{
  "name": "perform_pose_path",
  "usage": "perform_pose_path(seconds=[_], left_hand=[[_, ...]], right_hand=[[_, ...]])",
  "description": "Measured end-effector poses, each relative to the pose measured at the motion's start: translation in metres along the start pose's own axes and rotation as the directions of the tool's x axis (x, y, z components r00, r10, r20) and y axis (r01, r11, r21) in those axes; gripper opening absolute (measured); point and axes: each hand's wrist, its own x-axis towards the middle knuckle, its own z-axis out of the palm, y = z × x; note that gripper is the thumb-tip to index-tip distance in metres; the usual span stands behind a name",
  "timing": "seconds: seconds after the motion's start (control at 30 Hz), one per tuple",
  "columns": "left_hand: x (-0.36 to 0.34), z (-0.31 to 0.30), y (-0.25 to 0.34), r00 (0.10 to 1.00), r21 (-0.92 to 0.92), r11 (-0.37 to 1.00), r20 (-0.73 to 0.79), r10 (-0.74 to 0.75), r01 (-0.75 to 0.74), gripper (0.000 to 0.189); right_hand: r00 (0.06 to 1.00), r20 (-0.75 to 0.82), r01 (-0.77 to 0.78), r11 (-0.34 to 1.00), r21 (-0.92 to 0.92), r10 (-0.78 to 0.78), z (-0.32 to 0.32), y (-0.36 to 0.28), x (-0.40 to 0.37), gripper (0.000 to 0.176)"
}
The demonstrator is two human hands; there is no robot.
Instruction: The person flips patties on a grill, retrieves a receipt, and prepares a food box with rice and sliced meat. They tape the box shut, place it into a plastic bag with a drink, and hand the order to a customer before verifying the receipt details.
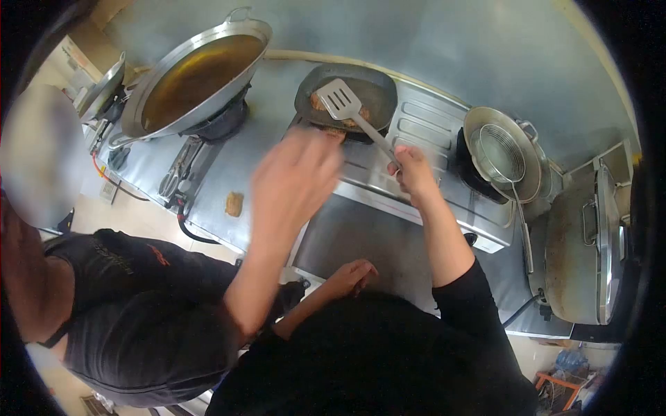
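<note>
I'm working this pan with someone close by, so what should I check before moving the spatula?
1. Spatula held by its handle in the right hand: ok.
2. Food in the pan: ok, partly hidden by the spatula's blade.
3. Co-worker's hand well away from the pan: not ok, it is blurred and looks close to the near side.
4. Left hand away from the pan: ok, it is low, near the body.
5. Flame under the pan: cannot tell, none visible.

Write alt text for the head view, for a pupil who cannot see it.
The camera wearer's right hand holds a slotted spatula over browned food in a dark pan on a stove, while a co-worker's blurred hand hovers nearby.
</note>
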Motion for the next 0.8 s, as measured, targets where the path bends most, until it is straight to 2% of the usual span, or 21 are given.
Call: perform_pose_path(seconds=[0.1,0.13,0.23,0.33,0.37,0.43,0.5,0.57,0.67,0.7,0.77,0.8], left_hand=[[0.005,-0.002,-0.014,0.998,-0.044,0.998,0.046,0.035,-0.033,0.039],[0.004,0.0,-0.015,0.998,-0.021,0.999,0.051,0.025,-0.024,0.039],[0.011,0.004,-0.029,0.996,0.006,0.999,0.081,0.046,-0.046,0.04],[0.003,0.02,-0.031,0.991,0.03,0.994,0.078,-0.111,0.109,0.038],[-0.001,0.026,-0.023,0.987,0.02,0.99,0.083,-0.14,0.138,0.037],[-0.005,0.04,-0.023,0.984,0.018,0.991,0.116,-0.135,0.134,0.036],[-0.006,0.057,-0.03,0.981,0.05,0.995,0.168,-0.098,0.091,0.035],[-0.013,0.079,-0.027,0.973,0.103,0.993,0.212,-0.086,0.066,0.033],[-0.023,0.133,-0.035,0.948,0.156,0.983,0.288,-0.137,0.095,0.032],[-0.024,0.156,-0.044,0.93,0.19,0.979,0.339,-0.141,0.078,0.031],[-0.024,0.208,-0.072,0.879,0.26,0.965,0.451,-0.155,0.037,0.031],[-0.027,0.239,-0.087,0.846,0.307,0.951,0.514,-0.143,-0.026,0.032]], right_hand=[[0.986,0.166,-0.024,0.995,0.102,0.006,0.0,-0.001,0.002,0.027],[0.985,0.174,-0.047,0.986,0.159,0.019,0.0,0.005,0.009,0.033],[0.994,0.077,-0.092,0.95,0.299,0.072,-0.003,-0.004,-0.006,0.036],[0.995,0.051,-0.101,0.9,0.425,0.087,-0.022,0.024,-0.023,0.04],[0.996,-0.029,-0.063,0.906,0.418,0.083,-0.028,0.036,-0.038,0.038],[0.98,-0.194,0.034,0.921,0.387,0.046,-0.044,0.054,-0.084,0.035],[0.948,-0.305,0.209,0.906,0.369,-0.094,-0.064,0.09,-0.137,0.023],[0.971,-0.157,0.222,0.922,0.316,-0.18,-0.102,0.134,-0.199,0.019],[0.964,-0.26,0.125,0.95,0.285,-0.049,-0.149,0.201,-0.31,0.025],[0.955,-0.298,0.09,0.964,0.249,-0.012,-0.167,0.222,-0.351,0.027],[0.908,-0.404,0.021,0.952,0.304,0.109,-0.198,0.265,-0.441,0.03],[0.883,-0.454,0.039,0.944,0.326,0.12,-0.209,0.285,-0.488,0.027]])
